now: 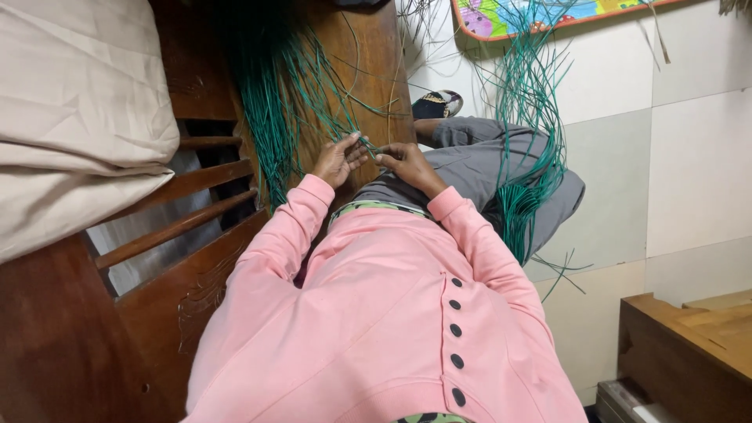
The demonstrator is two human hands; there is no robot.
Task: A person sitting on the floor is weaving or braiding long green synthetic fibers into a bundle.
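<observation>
The long thin reed strands (274,102) are deep green, a few among them pale straw-coloured. A second bundle of thin strands (529,157) over the lap is the same green. The long-sleeved top (376,313) is plain pink with a row of round black buttons (454,333). The trousers (478,160) are grey. The carved wooden bench (196,266) is reddish brown; the soft cushion (70,110) on it is cream. The tiled floor (689,157) is off-white, and the mat (548,16) has an orange edge with a multicoloured print.
</observation>
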